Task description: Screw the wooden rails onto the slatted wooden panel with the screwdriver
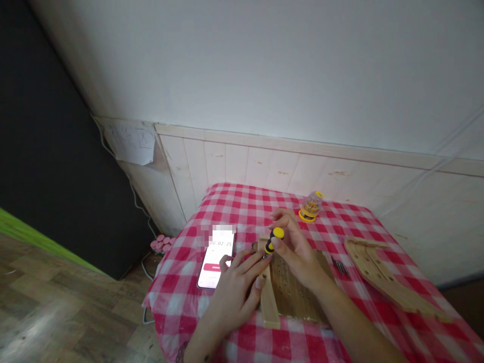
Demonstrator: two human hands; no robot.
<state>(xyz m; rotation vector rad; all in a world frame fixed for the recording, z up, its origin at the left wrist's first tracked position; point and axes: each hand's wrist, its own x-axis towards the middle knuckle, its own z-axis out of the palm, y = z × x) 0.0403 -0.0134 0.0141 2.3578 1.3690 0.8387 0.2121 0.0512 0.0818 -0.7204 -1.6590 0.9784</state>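
In the head view my right hand [295, 254] holds a small yellow-and-black screwdriver [279, 233] by its handle, tip pointing down. The tip meets a pale wooden strip [270, 307] near the fingertips of my left hand [238, 282]. My left fingers lie across that strip, with the thumb bent against its near part, gripping it. Beneath the strip is a brown wooden board [298, 297] dotted with small holes. Whether a screw sits under the tip is hidden by my fingers.
A lit phone [217, 267] showing a timer lies left of my left hand. Right of the board are several dark screws [340, 267] and curved wooden pieces [381, 267]. A clear bit holder with yellow base [310, 207] stands near the wall, on the checked tablecloth [249, 201].
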